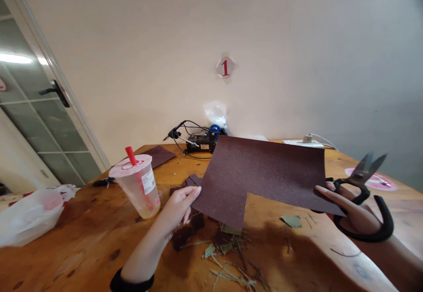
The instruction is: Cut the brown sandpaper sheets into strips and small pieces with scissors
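Left hand (178, 206) pinches the lower left corner of the sandpaper sheet (264, 173); right hand (350, 210) supports its right edge with fingers while clasping black scissors (363, 195), blades parted. Sheet: dark maroon, gritty, 1 rectangular notch cut from the bottom edge, held above the wooden table (82, 234).

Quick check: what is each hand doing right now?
Left hand: closed in a pinch on the left edge of the sandpaper sheet.
Right hand: grip through the scissors, blades open; fingers also support the sheet's right edge.
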Demonstrator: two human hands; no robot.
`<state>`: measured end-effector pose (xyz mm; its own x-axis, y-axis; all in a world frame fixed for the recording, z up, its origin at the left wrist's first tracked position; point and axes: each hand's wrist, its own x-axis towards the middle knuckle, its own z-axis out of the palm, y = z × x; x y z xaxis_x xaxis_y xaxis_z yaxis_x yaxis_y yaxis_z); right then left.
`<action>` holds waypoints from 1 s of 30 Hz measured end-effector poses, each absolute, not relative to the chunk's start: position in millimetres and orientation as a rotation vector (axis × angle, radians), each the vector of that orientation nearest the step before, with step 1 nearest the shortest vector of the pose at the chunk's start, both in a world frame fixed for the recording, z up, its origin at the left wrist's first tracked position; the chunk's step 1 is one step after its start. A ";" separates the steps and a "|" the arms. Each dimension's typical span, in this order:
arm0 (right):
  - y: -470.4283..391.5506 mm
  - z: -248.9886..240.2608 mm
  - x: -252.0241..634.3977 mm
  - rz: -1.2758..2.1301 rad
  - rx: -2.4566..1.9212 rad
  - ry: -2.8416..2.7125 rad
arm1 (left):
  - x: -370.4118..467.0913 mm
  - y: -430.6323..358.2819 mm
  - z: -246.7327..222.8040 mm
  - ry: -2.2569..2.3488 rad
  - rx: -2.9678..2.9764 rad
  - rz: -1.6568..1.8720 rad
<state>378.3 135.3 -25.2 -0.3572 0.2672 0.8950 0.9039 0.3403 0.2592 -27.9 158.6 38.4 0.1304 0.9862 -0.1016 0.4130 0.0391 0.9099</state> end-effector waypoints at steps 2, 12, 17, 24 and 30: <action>134.6 -23.4 377.2 -1.001 -1.039 -1.825 | -27.9 159.0 38.5 1.450 1.509 0.799; 133.1 -18.1 370.9 -1.025 -0.994 -1.849 | -26.0 159.3 36.4 1.410 1.506 0.788; 132.0 -19.8 373.9 -1.106 -1.042 -1.864 | -26.2 158.4 37.7 1.401 1.501 0.802; 133.2 -24.0 382.9 -1.052 -1.041 -1.920 | -26.5 157.0 38.0 1.403 1.498 0.792; 132.8 -25.3 383.1 -1.052 -1.061 -1.900 | -26.7 158.2 37.7 1.390 1.474 0.787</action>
